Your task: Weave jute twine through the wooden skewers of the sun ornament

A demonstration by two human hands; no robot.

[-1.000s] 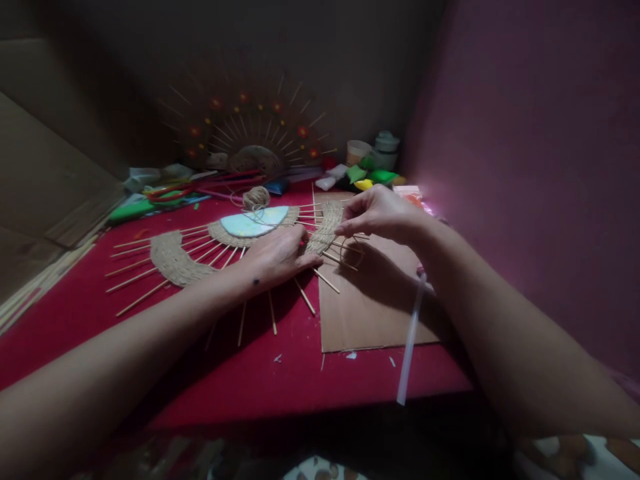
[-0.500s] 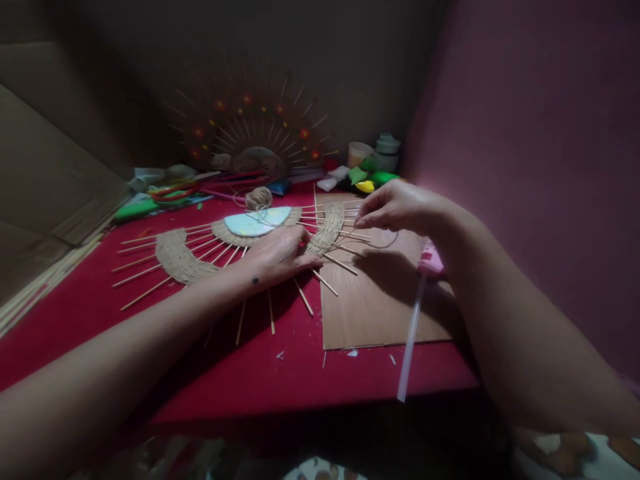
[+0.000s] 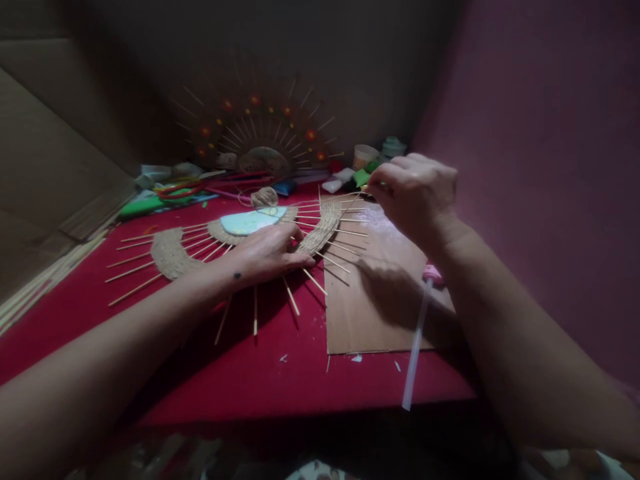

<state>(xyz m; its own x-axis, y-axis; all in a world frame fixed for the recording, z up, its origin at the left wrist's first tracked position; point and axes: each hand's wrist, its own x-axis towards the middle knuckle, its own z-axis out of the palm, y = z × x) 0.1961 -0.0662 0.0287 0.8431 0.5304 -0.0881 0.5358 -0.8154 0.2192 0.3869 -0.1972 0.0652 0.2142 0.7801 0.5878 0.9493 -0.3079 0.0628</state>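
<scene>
A half-round craft piece of wooden skewers woven with jute twine [image 3: 173,252] lies on the red table [image 3: 240,380]; a pale blue half-disc [image 3: 247,221] sits at its centre. My left hand [image 3: 267,253] lies flat on the woven band near its right end, fingers stretched out. My right hand [image 3: 415,193] is raised above the right end of the piece, fingers pinched on a strand of jute twine [image 3: 350,203] that runs taut down to the weave. A small ball of twine [image 3: 264,197] rests behind the piece.
A brown cardboard sheet [image 3: 380,313] lies under the right part. A pink glue gun with a clear stick [image 3: 417,340] lies at the right edge. A finished skewer fan with red dots [image 3: 260,140] leans on the back wall, with craft supplies, cups and scissors. Loose skewers [image 3: 35,293] lie left.
My right hand rose and moved right and away from the weave, drawing the twine taut. My left hand stayed pressed on the piece.
</scene>
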